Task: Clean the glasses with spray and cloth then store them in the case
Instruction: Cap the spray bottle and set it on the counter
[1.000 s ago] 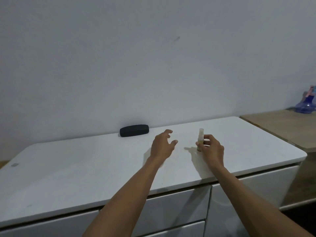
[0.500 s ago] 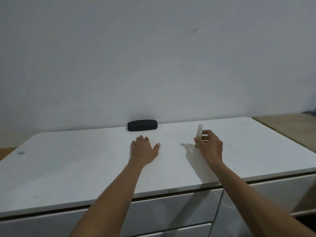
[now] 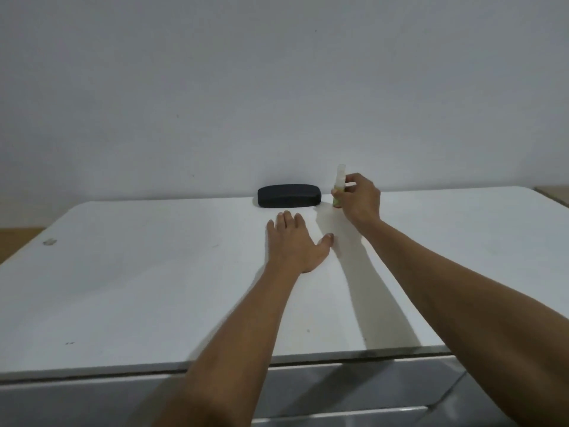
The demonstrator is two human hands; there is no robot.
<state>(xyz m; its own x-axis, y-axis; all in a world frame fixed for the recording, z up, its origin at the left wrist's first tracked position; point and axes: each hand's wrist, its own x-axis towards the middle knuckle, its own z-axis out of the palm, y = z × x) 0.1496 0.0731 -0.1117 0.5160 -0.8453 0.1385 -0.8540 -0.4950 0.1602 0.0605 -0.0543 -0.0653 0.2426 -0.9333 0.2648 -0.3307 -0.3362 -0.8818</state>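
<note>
A closed black glasses case (image 3: 289,196) lies at the back of the white cabinet top (image 3: 138,272), against the wall. Just right of it stands a small clear spray bottle (image 3: 339,186) with a greenish label, upright on the top. My right hand (image 3: 360,197) is closed around the bottle from the right. My left hand (image 3: 295,245) lies flat, palm down, fingers spread, on the cabinet top a little in front of the case. No glasses or cloth show outside the case.
A bare grey wall (image 3: 277,87) rises right behind the case. White drawer fronts (image 3: 338,386) sit below the top's front edge. A small grey mark (image 3: 49,241) lies near the left edge. A wooden surface (image 3: 554,195) adjoins at the far right.
My right hand has carried the spray bottle back toward the wall, beside the case. My left hand settled flat on the top. The view has moved closer and shifted left.
</note>
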